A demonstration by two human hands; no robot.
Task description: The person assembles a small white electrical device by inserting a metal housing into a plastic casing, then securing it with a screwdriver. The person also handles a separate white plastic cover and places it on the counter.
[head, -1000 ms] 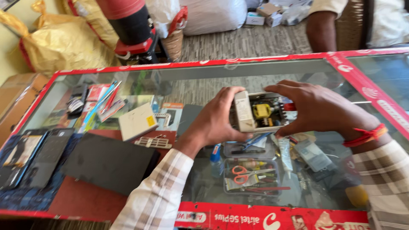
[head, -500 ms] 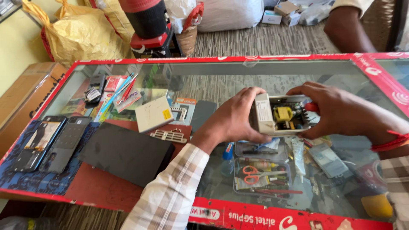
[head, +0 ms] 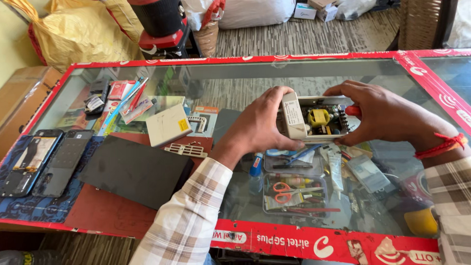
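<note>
Above the glass counter top [head: 235,83], both hands are gripping an opened white adapter box [head: 314,118]: the left hand [head: 260,125] is wrapping its end, the right hand [head: 382,115] is clasping the far side, fingers curled tight. At 7 o'clock a matte black slab [head: 135,169] is lying flat; at 6 o'clock, under the glass, orange-handled scissors [head: 284,191] are sitting in a clear tray. Two phones [head: 44,162] are lying at 9 o'clock. Nothing is blocking the hands (the view has shifted right since earlier).
</note>
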